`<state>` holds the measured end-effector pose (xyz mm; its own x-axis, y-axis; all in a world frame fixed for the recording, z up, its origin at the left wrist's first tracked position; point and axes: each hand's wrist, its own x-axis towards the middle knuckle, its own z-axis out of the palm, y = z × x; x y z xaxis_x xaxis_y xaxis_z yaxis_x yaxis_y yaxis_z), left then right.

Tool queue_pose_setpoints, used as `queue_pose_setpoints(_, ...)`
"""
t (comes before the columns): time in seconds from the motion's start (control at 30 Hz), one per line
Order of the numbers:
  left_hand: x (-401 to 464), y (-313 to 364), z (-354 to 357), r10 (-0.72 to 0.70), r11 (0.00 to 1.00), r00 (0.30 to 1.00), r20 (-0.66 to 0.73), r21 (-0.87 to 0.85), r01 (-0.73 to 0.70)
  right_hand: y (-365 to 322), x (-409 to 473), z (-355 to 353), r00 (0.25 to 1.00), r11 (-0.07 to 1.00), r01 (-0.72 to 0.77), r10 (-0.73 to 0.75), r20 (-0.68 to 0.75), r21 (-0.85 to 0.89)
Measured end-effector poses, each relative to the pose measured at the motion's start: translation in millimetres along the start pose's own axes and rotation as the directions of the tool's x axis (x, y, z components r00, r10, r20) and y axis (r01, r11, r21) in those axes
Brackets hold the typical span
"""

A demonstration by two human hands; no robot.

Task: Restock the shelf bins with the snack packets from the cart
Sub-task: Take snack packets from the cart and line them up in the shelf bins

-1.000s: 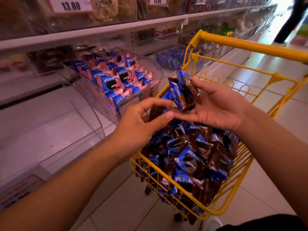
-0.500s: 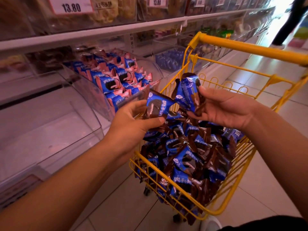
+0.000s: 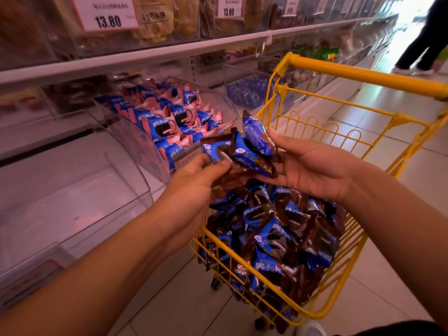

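While your left hand [image 3: 194, 175] pinches one snack packet [image 3: 215, 151] and your right hand [image 3: 312, 166] cradles several above the cart [image 3: 315, 309], you're gathering; next, carry them to the clear bin [image 3: 80, 200].

We see the clear bin [image 3: 80, 202] open and roomy at left; its divider wall [image 3: 135, 144], the overhanging shelf edge [image 3: 145, 53] and yellow cart [image 3: 358, 73] bound access.

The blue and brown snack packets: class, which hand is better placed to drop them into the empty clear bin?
Left hand: it pinches a blue and brown packet nearer the clear plastic bin.
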<state>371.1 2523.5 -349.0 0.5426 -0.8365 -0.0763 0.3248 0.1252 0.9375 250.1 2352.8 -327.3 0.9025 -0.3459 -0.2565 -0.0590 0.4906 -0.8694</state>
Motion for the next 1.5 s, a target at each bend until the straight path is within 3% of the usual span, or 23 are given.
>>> queue_pose_setpoints(0.13, -3.4, 2.3, -8.2, 0.099, 0.989, 0.994, 0.036, 0.104, -0.103, 3.4, 1.8, 6.0, 0.999, 0.99, 0.05, -0.052, -0.016, -0.13)
queue_pose_setpoints(0.43, -7.9, 6.7, -18.1, 0.124, 0.933, 0.985, 0.123, 0.324, -0.158, 2.5, -8.1, 6.4, 0.977, 0.936, 0.183, -0.141, 0.158, -0.301)
queue_pose_setpoints(0.63, -8.9, 11.5, -24.3, 0.263, 0.82, 0.953, 0.153, 0.484, -0.304, -10.0, -12.8, 2.9, 0.955, 0.879, 0.29, -0.29, 0.058, -0.378)
queue_pose_setpoints(0.77, -12.6, 14.4, -27.1, 0.291, 0.795, 0.941, 0.174, 0.504, -0.339, -0.8, -13.2, 9.6, 0.951, 0.827, 0.309, -0.263, 0.162, -0.47)
queue_pose_setpoints(0.9, -16.4, 17.3, -33.3, 0.321, 0.778, 0.926, 0.197, 0.502, -0.377, 3.8, -12.3, 26.3, 0.938, 0.745, 0.344, -0.303, 0.17, -0.571)
queue_pose_setpoints(1.0, -22.8, 20.9, -41.0, 0.327, 0.811, 0.931, 0.162, 0.459, -0.364, 12.6, -8.9, 43.1, 0.947, 0.777, 0.321, -0.242, 0.213, -0.542)
queue_pose_setpoints(1.2, -60.6, 55.2, -73.3, 0.34, 0.715, 0.929, 0.148, 0.601, -0.358, 31.0, 2.9, 89.2, 0.934, 0.908, 0.255, -0.141, 0.329, -0.333)
queue_pose_setpoints(1.23, -69.6, 64.9, -82.7, 0.344, 0.658, 0.924, 0.167, 0.659, -0.364, 35.2, 6.4, 99.2, 0.928, 0.905, 0.267, -0.15, 0.34, -0.331)
queue_pose_setpoints(1.33, -98.4, 100.7, -130.6, 0.303, 0.35, 0.92, 0.248, 0.87, -0.349, 47.1, 16.8, 134.6, 0.912, 0.9, 0.285, -0.149, 0.382, -0.33)
queue_pose_setpoints(1.4, -119.4, 123.7, -176.5, 0.355, 0.14, 0.917, 0.184, 0.959, -0.247, 48.0, 28.0, 164.1, 0.897, 0.882, 0.324, -0.172, 0.406, -0.341)
queue_pose_setpoints(1.47, -139.0, 135.8, -220.2, 0.437, -0.036, 0.893, 0.108, 0.994, -0.102, 44.8, 49.6, 200.8, 0.881, 0.774, 0.411, -0.202, 0.427, -0.481)
queue_pose_setpoints(1.5, -146.6, 136.9, -237.1, 0.456, -0.093, 0.886, 0.08, 0.995, -0.042, 43.3, 65.6, 221.8, 0.872, 0.663, 0.46, -0.21, 0.443, -0.591)
